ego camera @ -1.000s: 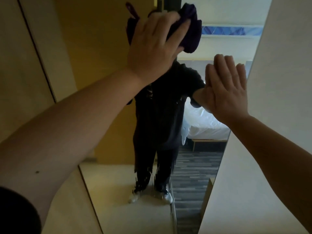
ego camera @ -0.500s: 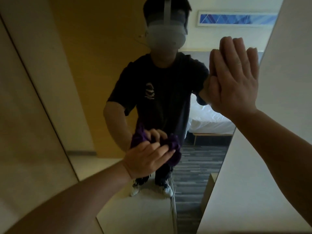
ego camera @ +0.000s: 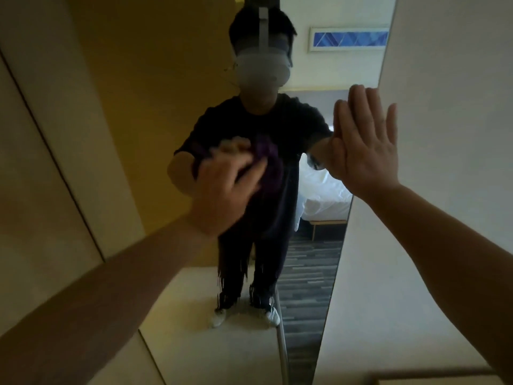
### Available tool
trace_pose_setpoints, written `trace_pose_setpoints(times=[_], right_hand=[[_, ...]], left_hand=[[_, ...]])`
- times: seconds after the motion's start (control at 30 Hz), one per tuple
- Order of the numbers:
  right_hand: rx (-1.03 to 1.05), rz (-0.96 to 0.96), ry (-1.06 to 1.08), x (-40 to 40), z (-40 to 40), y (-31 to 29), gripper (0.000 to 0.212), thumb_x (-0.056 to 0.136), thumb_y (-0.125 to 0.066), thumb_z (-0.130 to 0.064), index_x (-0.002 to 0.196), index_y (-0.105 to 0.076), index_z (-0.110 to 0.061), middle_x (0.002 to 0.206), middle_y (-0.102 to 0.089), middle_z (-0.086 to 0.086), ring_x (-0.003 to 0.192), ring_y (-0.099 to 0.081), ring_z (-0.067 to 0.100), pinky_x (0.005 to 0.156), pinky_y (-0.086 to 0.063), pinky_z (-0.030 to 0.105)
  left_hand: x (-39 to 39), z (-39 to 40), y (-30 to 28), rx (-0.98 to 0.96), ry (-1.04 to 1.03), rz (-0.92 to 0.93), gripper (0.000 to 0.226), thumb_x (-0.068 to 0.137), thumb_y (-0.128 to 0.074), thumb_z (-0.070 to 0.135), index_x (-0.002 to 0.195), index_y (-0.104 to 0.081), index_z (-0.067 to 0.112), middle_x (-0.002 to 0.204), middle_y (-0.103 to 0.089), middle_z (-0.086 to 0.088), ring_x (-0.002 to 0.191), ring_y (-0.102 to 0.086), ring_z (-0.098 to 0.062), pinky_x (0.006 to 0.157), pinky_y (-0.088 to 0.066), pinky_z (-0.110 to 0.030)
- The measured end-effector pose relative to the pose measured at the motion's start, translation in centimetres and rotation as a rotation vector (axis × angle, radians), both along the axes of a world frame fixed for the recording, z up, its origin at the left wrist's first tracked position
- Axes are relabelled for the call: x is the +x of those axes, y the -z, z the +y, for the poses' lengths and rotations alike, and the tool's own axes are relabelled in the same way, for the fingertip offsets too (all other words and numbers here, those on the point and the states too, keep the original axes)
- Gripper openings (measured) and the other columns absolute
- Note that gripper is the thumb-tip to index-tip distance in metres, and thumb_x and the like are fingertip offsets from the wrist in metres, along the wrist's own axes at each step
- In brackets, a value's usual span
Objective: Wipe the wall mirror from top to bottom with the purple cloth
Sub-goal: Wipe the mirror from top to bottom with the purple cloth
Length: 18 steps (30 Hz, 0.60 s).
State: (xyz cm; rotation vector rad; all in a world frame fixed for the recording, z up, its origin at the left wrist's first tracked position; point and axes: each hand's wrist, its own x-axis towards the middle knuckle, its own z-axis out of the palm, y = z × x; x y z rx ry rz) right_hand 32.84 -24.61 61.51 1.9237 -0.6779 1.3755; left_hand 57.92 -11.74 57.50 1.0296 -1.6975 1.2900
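Note:
The tall wall mirror fills the middle of the head view and reflects a person in dark clothes. My left hand presses the bunched purple cloth against the glass at mid-height; the hand is motion-blurred and covers most of the cloth. My right hand lies flat with spread fingers against the mirror's right edge, holding nothing.
A pale wall panel borders the mirror on the right and a beige panel with a dark seam on the left. The glass reflects a bed, striped floor and a blue picture.
My left hand swept the cloth from the top of the mirror down low, then came back up to mid-height. My right hand stayed flat at the right edge.

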Motion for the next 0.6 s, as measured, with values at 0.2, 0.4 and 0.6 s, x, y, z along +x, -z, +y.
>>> trace_pose_setpoints(times=[0.2,0.4,0.6], right_hand=[[-0.027,0.010,0.005,-0.1,-1.0,0.0,0.057,0.105,-0.044,-0.030,0.154,-0.024,-0.010,0.156,-0.031,0.023,0.148,-0.014,0.031,0.117,-0.016,0.063],[-0.083,-0.007,-0.037,0.0,-1.6,0.3,0.052,0.105,-0.040,-0.030,0.152,-0.030,-0.009,0.155,-0.034,0.024,0.148,-0.018,0.034,0.116,-0.019,0.064],[-0.114,-0.031,-0.076,-0.1,-1.8,0.3,0.050,0.105,-0.044,-0.026,0.150,-0.034,-0.007,0.152,-0.038,0.026,0.147,-0.022,0.036,0.115,-0.019,0.063]], left_hand=[[-3.9,-4.7,-17.6,-0.383,-0.145,-0.040,0.037,0.097,-0.061,0.030,0.131,-0.062,0.017,0.129,-0.047,-0.005,0.113,-0.044,-0.022,0.092,-0.046,-0.041],[-5.4,-5.1,-15.4,-0.292,-0.259,-0.118,0.036,0.096,-0.060,0.033,0.127,-0.065,0.016,0.116,-0.067,-0.011,0.108,-0.053,-0.026,0.089,-0.036,-0.036],[-4.6,-3.7,0.4,-0.087,-0.155,-0.271,0.034,0.098,-0.062,0.021,0.132,-0.064,0.015,0.121,-0.055,-0.010,0.102,-0.055,-0.029,0.084,-0.041,-0.044]])
